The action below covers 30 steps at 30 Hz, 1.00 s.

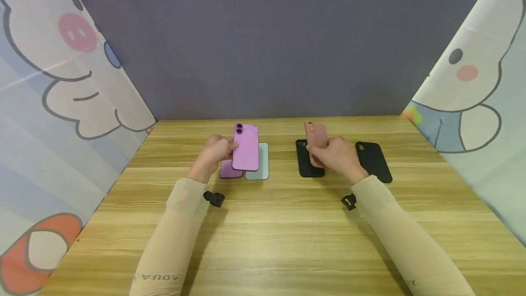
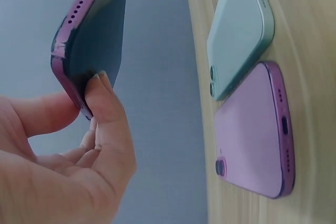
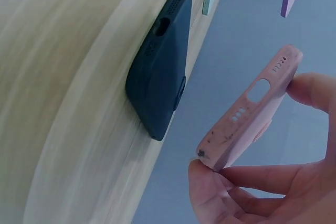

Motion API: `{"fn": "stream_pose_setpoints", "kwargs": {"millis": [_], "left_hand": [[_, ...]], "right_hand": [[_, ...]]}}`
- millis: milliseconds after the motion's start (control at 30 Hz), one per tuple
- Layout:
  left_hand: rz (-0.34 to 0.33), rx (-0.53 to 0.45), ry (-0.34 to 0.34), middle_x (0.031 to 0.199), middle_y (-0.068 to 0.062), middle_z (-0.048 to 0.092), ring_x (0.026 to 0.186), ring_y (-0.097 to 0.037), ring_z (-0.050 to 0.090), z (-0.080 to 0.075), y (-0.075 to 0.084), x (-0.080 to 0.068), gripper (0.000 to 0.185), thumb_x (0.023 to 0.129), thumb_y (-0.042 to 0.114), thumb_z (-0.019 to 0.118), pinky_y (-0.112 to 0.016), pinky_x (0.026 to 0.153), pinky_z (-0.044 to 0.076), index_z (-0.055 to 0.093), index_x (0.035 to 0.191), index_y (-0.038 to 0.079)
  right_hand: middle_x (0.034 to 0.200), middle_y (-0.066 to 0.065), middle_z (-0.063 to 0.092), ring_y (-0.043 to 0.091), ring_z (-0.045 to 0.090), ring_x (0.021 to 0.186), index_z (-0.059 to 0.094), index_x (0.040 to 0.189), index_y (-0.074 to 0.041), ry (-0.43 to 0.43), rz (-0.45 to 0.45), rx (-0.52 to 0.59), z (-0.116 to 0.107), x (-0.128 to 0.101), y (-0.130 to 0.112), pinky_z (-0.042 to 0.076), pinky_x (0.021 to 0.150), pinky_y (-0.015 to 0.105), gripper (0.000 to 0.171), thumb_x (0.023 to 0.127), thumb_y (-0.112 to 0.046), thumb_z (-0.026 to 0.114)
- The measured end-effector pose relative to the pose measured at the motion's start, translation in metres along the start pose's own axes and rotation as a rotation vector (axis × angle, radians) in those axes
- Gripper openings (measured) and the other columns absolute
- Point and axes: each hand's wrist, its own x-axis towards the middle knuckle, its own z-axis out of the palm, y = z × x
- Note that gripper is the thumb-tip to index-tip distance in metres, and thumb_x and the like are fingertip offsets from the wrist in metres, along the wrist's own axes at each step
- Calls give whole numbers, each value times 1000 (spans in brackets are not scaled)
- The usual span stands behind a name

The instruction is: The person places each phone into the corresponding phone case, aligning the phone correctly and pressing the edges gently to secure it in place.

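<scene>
My left hand (image 1: 213,153) holds a pink-purple phone (image 1: 245,147) by its lower edge, lifted above the table with its back toward me. In the left wrist view the thumb and fingers (image 2: 105,103) pinch that phone (image 2: 89,30) at its bottom corner. Under it on the table lie a second purple phone (image 2: 254,135) and a pale mint phone (image 2: 239,35). My right hand (image 1: 334,154) grips a dusty-pink phone case (image 1: 315,143), raised and tilted. The right wrist view shows the pink case (image 3: 252,111) pinched between thumb and fingers.
Two black cases lie on the wooden table (image 1: 263,232): one (image 1: 308,161) just left of my right hand, another (image 1: 374,161) to its right. A grey wall stands behind, and cartoon-printed curtains flank both sides.
</scene>
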Motion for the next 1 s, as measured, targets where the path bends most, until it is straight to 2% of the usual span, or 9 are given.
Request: {"fn": "stream_pose_setpoints", "kwargs": {"millis": [267, 667, 1000], "left_hand": [[17, -34, 12, 122, -24, 58, 92, -20, 63, 9, 2, -1, 42, 102, 3, 52, -33, 88, 55, 47, 137, -18], [42, -57, 42, 122, -24, 60, 92, -21, 64, 17, 5, -2, 41, 100, 4, 55, -34, 88, 55, 50, 136, -17], [60, -95, 70, 110, -17, 63, 83, -18, 64, 25, 3, -4, 35, 101, 5, 55, -32, 81, 56, 57, 130, -14]], "right_hand": [[81, 10, 69, 24, 59, 62, 69, 97, -4, -45, 7, 68, 0, -2, -7, 44, 54, 34, 65, 93, -68, 56], [82, 10, 71, 23, 61, 63, 70, 98, -4, -27, -31, 84, 4, -3, -16, 47, 56, 35, 61, 94, -64, 57], [89, 12, 72, 24, 62, 67, 69, 103, -4, -12, -30, 104, 3, -4, -23, 48, 58, 35, 62, 94, -64, 57]]}}
